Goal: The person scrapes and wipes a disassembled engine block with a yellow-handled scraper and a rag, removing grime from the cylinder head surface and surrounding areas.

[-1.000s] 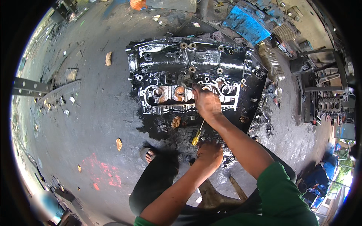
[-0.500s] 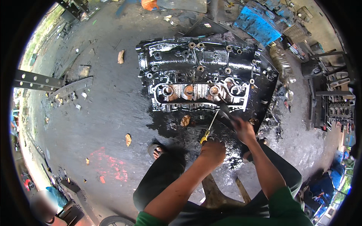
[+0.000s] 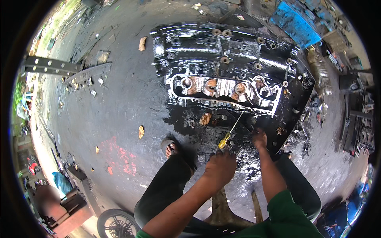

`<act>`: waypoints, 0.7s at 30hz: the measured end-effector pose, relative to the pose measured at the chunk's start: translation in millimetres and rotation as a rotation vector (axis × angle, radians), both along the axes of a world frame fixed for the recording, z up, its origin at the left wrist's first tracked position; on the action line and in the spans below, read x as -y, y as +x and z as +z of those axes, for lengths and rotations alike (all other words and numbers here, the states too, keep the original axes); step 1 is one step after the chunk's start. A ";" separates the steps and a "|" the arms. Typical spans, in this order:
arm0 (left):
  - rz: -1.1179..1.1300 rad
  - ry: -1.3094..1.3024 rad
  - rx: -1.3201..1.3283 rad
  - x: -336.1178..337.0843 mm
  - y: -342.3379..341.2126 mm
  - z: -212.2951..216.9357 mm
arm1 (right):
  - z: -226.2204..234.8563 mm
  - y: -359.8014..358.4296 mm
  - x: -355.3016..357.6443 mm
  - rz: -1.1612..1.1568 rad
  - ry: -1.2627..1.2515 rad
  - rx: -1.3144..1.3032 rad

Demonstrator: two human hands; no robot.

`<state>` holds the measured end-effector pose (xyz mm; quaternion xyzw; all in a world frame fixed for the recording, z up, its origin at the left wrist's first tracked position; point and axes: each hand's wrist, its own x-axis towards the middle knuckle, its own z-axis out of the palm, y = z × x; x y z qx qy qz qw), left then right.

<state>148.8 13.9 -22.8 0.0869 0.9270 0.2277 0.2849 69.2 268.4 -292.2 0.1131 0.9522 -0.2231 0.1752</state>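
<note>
A large, oily engine cylinder head lies in front of me, with rusty round openings along its near side. A screwdriver with a yellow handle points its thin shaft at the near edge of this casting. My left hand is just behind the handle's end, its fingers curled under; whether it touches the handle or holds something is hidden. To the right of the screwdriver, my right hand is held low near the casting's edge. Its fingers look closed, and anything dark in them blends into the black ground.
Under the casting lies a dark, oil-wet sheet. A blue box-shaped thing stands at the far right, near metal parts. Dry leaves lie about. A perforated metal beam juts in from the left, and a person is at the lower left.
The view has shifted, so the casting appears higher and farther right. My left hand has drawn back from the screwdriver handle; my right hand has pulled back from the casting's near edge.
</note>
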 end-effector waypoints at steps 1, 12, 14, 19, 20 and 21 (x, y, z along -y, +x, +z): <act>0.061 0.004 -0.034 5.9 -0.9 4.8 | 10.5 4.9 13.8 -0.006 -0.114 0.030; 0.684 0.466 -0.630 61.8 -54.0 81.9 | 153.6 35.1 332.6 -0.209 -0.973 0.366; 0.760 0.545 -0.698 74.2 -53.7 87.2 | 139.7 12.3 379.0 -0.212 -0.960 0.156; 0.820 0.568 -0.656 106.3 -51.0 92.5 | 81.4 21.1 400.5 -0.145 -0.579 -0.300; 0.831 0.578 -0.651 110.7 -48.9 92.8 | 75.0 24.5 395.7 -0.176 -0.585 -0.233; 0.847 0.577 -0.666 113.3 -46.1 93.4 | 71.6 26.2 392.7 -0.250 -0.543 -0.103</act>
